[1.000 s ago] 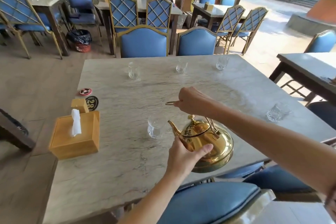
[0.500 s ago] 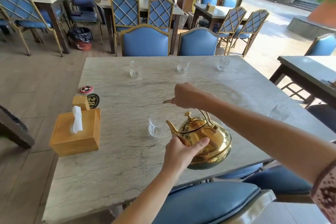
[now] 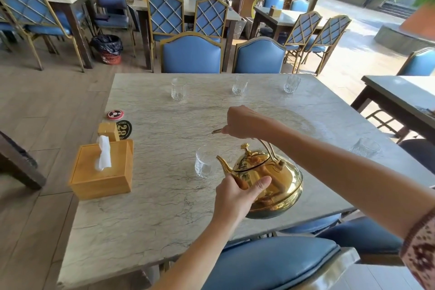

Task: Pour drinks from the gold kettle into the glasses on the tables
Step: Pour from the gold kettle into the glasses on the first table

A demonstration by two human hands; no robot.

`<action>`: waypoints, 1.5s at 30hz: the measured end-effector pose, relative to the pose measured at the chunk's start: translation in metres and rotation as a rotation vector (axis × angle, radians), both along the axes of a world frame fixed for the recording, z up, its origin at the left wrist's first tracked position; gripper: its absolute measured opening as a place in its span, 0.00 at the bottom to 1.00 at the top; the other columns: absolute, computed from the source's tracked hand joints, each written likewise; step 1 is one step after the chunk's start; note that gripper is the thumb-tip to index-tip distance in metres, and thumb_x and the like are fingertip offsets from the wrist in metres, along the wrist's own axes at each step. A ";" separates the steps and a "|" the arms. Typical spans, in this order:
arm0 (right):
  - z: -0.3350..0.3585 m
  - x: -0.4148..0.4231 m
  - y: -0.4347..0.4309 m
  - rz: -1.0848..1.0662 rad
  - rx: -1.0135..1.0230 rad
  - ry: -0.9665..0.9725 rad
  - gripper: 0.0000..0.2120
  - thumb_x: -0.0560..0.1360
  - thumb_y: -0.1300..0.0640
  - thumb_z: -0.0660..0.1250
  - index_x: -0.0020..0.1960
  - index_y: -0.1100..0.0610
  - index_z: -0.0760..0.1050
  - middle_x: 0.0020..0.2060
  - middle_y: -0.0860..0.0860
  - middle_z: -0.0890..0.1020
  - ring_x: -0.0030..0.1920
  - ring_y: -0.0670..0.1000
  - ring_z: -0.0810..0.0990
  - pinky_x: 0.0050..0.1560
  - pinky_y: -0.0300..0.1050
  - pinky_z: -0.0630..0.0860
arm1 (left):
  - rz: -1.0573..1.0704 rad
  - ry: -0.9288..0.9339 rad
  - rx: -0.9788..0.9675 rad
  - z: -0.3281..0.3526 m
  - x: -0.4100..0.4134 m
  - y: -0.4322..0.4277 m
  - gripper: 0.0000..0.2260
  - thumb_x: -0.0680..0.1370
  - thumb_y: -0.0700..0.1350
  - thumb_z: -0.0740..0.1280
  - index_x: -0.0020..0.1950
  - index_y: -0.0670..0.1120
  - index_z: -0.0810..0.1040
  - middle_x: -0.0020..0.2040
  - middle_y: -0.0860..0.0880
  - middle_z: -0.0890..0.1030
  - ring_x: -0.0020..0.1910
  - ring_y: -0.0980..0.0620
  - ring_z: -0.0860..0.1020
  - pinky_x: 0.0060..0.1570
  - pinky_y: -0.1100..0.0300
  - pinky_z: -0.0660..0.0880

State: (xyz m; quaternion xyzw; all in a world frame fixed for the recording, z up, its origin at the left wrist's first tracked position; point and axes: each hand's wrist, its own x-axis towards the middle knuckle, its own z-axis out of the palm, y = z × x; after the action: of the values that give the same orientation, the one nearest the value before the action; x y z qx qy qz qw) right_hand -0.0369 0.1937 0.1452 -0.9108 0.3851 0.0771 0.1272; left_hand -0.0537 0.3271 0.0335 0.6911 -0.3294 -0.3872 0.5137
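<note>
A marble surface (image 3: 146, 214) among blue chairs (image 3: 191, 54) carries 5 glasses and a tissue box (image 3: 103, 172). The right hand (image 3: 244, 122) grips the kettle (image 3: 266, 181) handle; the left hand (image 3: 235, 198) cups its side, spout at the nearest glass (image 3: 204, 162). Since 0.5 s ago the kettle sits slightly more upright.

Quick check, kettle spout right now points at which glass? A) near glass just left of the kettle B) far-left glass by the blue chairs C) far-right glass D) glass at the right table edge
A: the gold kettle's spout tip sits beside the near glass, with the right hand on the handle and the left hand steadying the body.
</note>
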 end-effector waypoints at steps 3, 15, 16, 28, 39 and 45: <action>0.003 0.001 0.001 0.007 0.000 -0.004 0.20 0.79 0.56 0.65 0.31 0.57 0.63 0.29 0.50 0.68 0.26 0.47 0.66 0.28 0.38 0.65 | 0.006 -0.005 -0.009 0.000 0.001 -0.001 0.23 0.66 0.64 0.74 0.42 0.46 0.76 0.36 0.53 0.80 0.36 0.59 0.78 0.31 0.73 0.72; 0.013 0.009 0.005 0.020 -0.021 0.071 0.18 0.78 0.52 0.66 0.34 0.59 0.65 0.30 0.51 0.70 0.27 0.48 0.68 0.28 0.38 0.67 | 0.009 0.048 -0.046 0.003 0.001 -0.006 0.30 0.63 0.69 0.71 0.44 0.43 0.74 0.37 0.51 0.79 0.37 0.53 0.78 0.30 0.73 0.70; 0.015 0.009 0.006 0.024 -0.020 0.080 0.17 0.78 0.52 0.66 0.36 0.61 0.66 0.30 0.52 0.70 0.27 0.48 0.68 0.27 0.38 0.67 | 0.006 0.058 -0.052 0.004 0.001 -0.007 0.30 0.62 0.70 0.71 0.42 0.43 0.74 0.36 0.51 0.78 0.37 0.53 0.78 0.30 0.73 0.70; 0.016 0.010 0.006 0.034 -0.031 0.103 0.13 0.78 0.54 0.65 0.40 0.61 0.69 0.29 0.52 0.71 0.25 0.49 0.70 0.27 0.39 0.70 | -0.004 0.065 -0.056 0.003 0.001 -0.008 0.30 0.61 0.71 0.71 0.42 0.44 0.76 0.39 0.48 0.82 0.39 0.52 0.80 0.33 0.70 0.73; 0.012 0.010 0.003 0.009 -0.061 0.119 0.18 0.79 0.55 0.65 0.33 0.60 0.66 0.27 0.54 0.73 0.23 0.49 0.72 0.25 0.39 0.71 | -0.023 0.065 -0.040 0.007 0.003 -0.004 0.23 0.67 0.65 0.74 0.33 0.47 0.72 0.30 0.53 0.77 0.30 0.57 0.76 0.28 0.72 0.69; 0.012 0.011 0.002 -0.001 -0.047 0.129 0.17 0.79 0.54 0.65 0.37 0.65 0.70 0.27 0.55 0.74 0.23 0.51 0.73 0.24 0.39 0.72 | -0.034 0.034 -0.031 0.011 0.005 -0.003 0.22 0.67 0.63 0.74 0.29 0.48 0.71 0.26 0.54 0.76 0.27 0.57 0.75 0.27 0.72 0.69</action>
State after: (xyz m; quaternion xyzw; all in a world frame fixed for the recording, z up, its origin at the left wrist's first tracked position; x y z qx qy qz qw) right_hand -0.0260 0.1956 0.1577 -0.9065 0.3948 0.1263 0.0808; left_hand -0.0488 0.3245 0.0443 0.6707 -0.3382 -0.4023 0.5233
